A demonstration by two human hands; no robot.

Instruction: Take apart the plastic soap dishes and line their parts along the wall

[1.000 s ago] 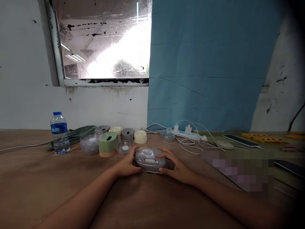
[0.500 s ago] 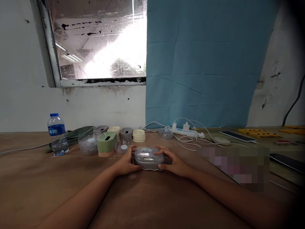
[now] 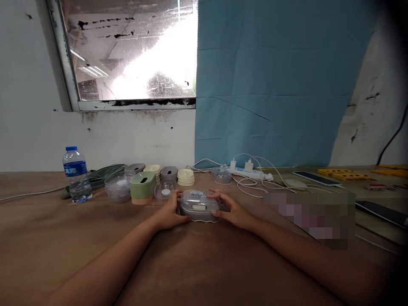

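Observation:
A grey oval box with a clear domed lid (image 3: pixel 200 203) rests upright on the brown table in front of me. It has a round printed label on top, a pale tab on the front and a wavy cream edge at its base. My left hand (image 3: pixel 172 212) grips the box's left end, thumb low at the front corner. At the right end, my right hand (image 3: pixel 232 211) has its thumb on the front and its fingers bent over the lid's top edge. The far fingertips of the left hand are partly hidden behind the box.
Behind the box stand a green container (image 3: pixel 143 189), clear lids (image 3: pixel 119 189), cream stacked trays (image 3: pixel 185 177) and another grey box (image 3: pixel 221 175). A water bottle (image 3: pixel 76 176) is at left. A power strip (image 3: pixel 248 172) with white cables and a phone (image 3: pixel 315 178) lie to the right.
The view has tilted down slightly. More of the pale tab on the box's front shows now. Both hands keep about the same places on the box.

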